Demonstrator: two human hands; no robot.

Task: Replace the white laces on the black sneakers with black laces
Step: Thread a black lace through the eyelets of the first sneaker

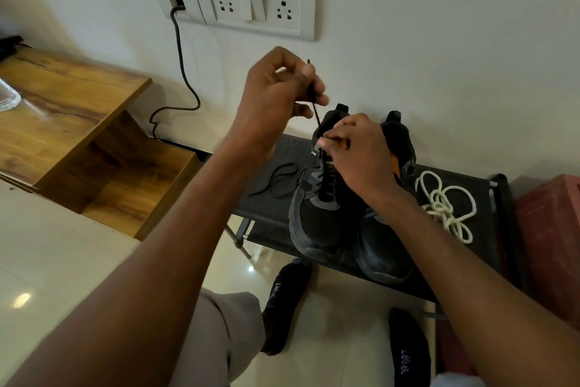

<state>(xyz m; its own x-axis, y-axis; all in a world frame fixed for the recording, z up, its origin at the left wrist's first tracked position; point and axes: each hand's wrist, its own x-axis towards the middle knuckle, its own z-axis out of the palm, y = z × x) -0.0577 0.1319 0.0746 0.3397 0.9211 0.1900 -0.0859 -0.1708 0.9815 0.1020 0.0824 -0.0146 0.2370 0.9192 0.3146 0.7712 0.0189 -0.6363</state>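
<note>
The black lace (314,110) is running taut from the left sneaker (317,217) on the rack (480,198), the left hand (276,94) pinching its end while the right hand (357,151) is pinching at the eyelets. White laces (445,204) are lying removed beside the right sneaker (386,248), which looks unlaced, and a spare black lace (276,179) is waiting alongside.

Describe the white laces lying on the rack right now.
The white laces are thick, round, rope-like cords, off-white, apparently woven. They lie loose in a tangled heap of overlapping loops on the dark rack, to the right of the two black sneakers. They are out of the shoes, and neither hand touches them. One loop reaches close to the nearer sneaker's heel; whether it touches is unclear.
</note>
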